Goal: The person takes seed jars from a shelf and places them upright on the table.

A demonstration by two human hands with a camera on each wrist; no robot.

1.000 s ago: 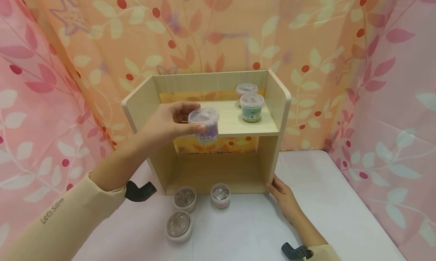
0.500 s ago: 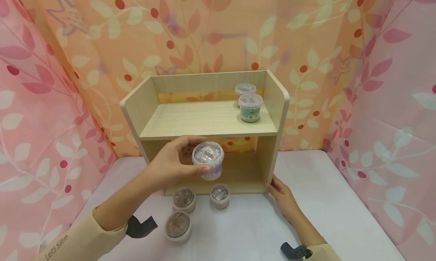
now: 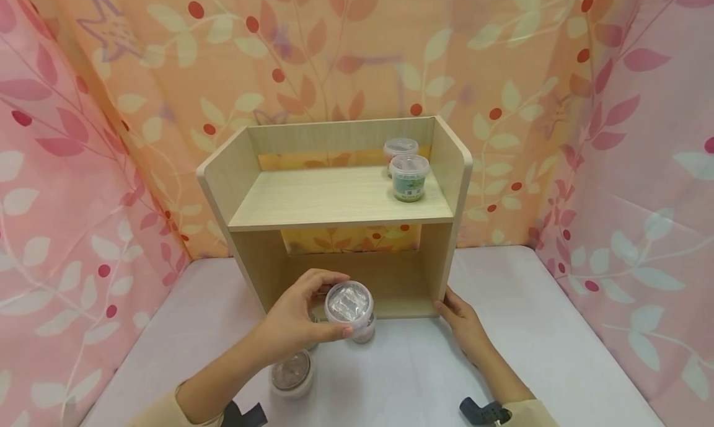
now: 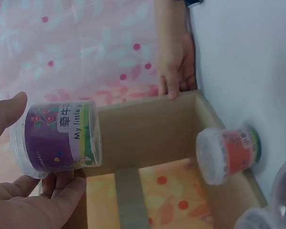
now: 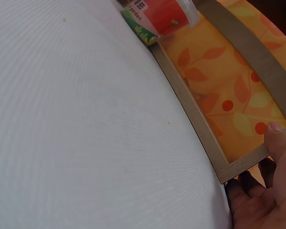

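Observation:
My left hand (image 3: pixel 292 321) holds a small clear-lidded plastic tub (image 3: pixel 349 301) between thumb and fingers, low in front of the shelf's bottom opening. In the left wrist view its purple label (image 4: pixel 47 136) shows. Below and behind it, a red-labelled tub (image 4: pixel 238 150) stands on the table at the shelf's front edge, partly covered in the head view. My right hand (image 3: pixel 465 331) grips the lower front of the right side panel of the wooden shelf (image 3: pixel 334 194). In the right wrist view the thumb (image 5: pixel 275 133) lies on one face and the fingers on the other.
On the upper board, at the right, stand a green-labelled tub (image 3: pixel 409 184) and another tub (image 3: pixel 399 147) behind it. A further tub (image 3: pixel 292 372) stands at the front left of the white table (image 3: pixel 401 383); one behind it is mostly hidden by my left hand. Patterned curtains (image 3: pixel 334 49) enclose the table.
My left hand has brought the purple-labelled tub down from upper-board height to the lower opening, slightly rightward, tipping its lid more toward the head camera. My right hand stays on the side panel.

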